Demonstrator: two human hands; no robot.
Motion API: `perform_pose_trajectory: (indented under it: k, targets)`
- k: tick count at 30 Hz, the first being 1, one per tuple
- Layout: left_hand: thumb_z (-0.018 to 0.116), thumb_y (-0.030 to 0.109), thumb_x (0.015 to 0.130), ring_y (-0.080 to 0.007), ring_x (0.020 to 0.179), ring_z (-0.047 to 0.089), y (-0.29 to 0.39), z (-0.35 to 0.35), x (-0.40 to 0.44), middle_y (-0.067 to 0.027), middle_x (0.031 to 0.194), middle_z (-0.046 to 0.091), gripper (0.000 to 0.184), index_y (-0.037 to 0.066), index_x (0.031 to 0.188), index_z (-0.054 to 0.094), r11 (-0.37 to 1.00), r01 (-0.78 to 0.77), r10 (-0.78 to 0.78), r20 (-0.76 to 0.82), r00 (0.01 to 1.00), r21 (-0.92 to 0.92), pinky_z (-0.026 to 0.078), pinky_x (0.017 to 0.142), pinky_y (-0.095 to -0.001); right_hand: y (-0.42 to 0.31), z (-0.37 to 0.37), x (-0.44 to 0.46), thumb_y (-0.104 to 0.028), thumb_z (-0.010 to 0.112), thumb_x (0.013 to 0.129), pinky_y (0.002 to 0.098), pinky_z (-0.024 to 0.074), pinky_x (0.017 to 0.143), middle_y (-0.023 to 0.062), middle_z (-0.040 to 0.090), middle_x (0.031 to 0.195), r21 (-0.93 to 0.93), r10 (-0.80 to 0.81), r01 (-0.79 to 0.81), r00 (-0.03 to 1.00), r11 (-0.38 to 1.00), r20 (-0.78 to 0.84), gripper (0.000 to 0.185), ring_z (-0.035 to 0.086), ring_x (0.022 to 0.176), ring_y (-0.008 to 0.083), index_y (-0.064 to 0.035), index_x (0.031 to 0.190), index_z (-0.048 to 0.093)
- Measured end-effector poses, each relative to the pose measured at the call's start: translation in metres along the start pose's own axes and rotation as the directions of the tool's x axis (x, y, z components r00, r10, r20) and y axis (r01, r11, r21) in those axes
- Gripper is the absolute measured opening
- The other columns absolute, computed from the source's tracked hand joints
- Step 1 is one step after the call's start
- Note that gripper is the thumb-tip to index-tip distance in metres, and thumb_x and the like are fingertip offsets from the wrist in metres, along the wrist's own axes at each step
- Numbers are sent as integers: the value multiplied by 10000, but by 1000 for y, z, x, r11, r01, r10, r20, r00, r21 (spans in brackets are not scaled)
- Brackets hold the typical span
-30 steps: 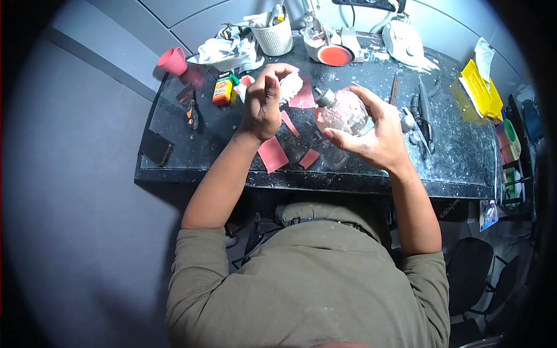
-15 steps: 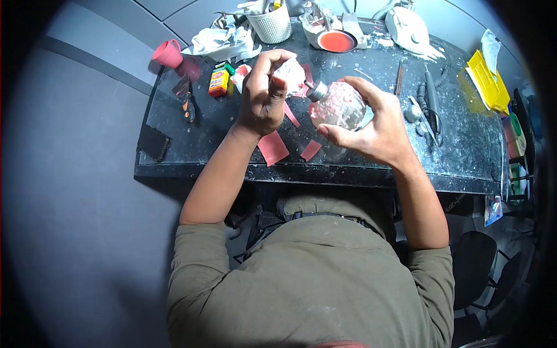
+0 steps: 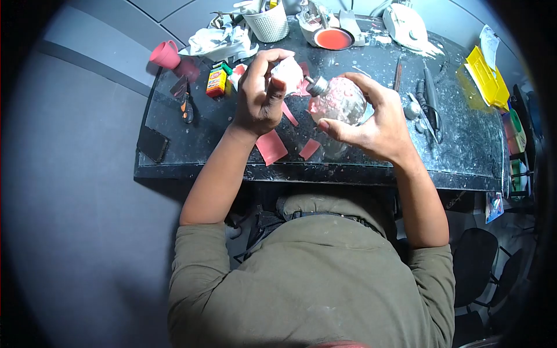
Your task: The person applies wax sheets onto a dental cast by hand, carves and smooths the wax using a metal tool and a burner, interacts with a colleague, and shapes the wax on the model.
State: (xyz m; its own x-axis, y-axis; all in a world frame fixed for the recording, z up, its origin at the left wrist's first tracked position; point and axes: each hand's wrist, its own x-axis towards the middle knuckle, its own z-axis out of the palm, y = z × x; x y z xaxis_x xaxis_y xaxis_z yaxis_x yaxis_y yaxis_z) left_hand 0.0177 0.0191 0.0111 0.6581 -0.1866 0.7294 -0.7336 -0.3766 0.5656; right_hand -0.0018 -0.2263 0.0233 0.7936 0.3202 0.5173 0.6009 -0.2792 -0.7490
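Note:
My left hand (image 3: 259,101) is closed around a white plaster-like piece (image 3: 288,74) with a pink edge, raised above the bench. Level with it, my right hand (image 3: 383,119) grips a round glass spirit lamp (image 3: 343,105) with pink wax-like smears on its side. The lamp is tilted, and its metal neck (image 3: 317,86) points towards the white piece, close to it. Whether a flame burns there I cannot make out. Below my hands lie a pink wax sheet (image 3: 271,147), a smaller pink piece (image 3: 310,149) and a narrow pink strip (image 3: 290,115).
A knife (image 3: 186,107), a yellow-red box (image 3: 216,82) and a pink cup (image 3: 166,54) stand or lie left. Behind are a white basket (image 3: 268,24) and a red-filled dish (image 3: 333,39). A corded handpiece (image 3: 431,93) and a yellow tray (image 3: 485,78) lie right.
The view has shifted slightly. Both hands keep their grips, and the lamp's neck stays beside the white piece with little visible movement.

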Motion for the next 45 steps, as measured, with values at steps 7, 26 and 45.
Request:
perform_pose_trajectory:
  k: [7, 26, 45]
  targets:
    - [438, 733, 990, -199, 1058, 613, 1, -3, -2, -138, 1155, 624, 866, -66, 1301, 561, 998, 47, -48, 43, 998, 36, 481, 939, -319, -8, -3, 0, -369, 948, 646, 338, 575, 806, 172, 745, 939, 16, -2, 1, 999, 1000, 53, 669, 734, 856, 209, 51, 1098, 688]
    - [246, 389, 1152, -157, 782, 631, 2, -5, 5, -213, 1104, 745, 645, -67, 1167, 703, 889, 222, -221, 49, 974, -401, 525, 766, -289, -8, -1, 0, -343, 949, 645, 326, 574, 821, 171, 743, 945, 100, -23, 18, 998, 995, 54, 681, 732, 864, 194, 65, 1122, 685]
    - [246, 384, 1153, -165, 802, 660, -6, -10, 4, -209, 1106, 746, 650, -70, 1137, 711, 937, 163, -157, 44, 987, -310, 520, 740, -272, -6, 3, 0, -372, 945, 640, 337, 584, 791, 193, 750, 910, 63, -18, 13, 997, 998, 77, 694, 751, 839, 214, 74, 1108, 692]
